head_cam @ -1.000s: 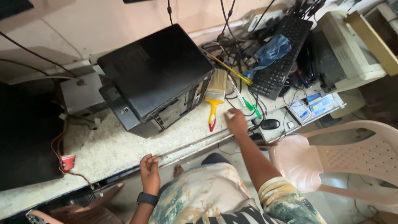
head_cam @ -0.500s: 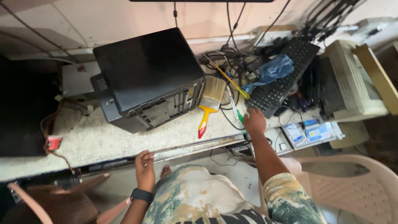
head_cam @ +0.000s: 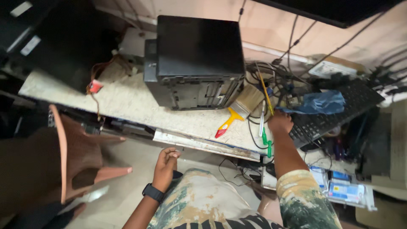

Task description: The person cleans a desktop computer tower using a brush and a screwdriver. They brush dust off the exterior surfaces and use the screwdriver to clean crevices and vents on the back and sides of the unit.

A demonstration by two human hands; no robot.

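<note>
- The right hand (head_cam: 280,123) is up on the table (head_cam: 127,106), at the near end of a yellow screwdriver (head_cam: 265,87).
- The screwdriver is long and thin. It runs away from the hand, toward the wall.
- The fingers curl in at its near end. I cannot tell if they grip it.
- Green tools (head_cam: 266,142) lie just left of the wrist.
- A brush (head_cam: 237,112) lies further left, by the black box (head_cam: 197,59).
- The left hand (head_cam: 166,163) hangs below the table edge, fingers loosely bent, holding nothing. It is far from the screwdriver.
</note>
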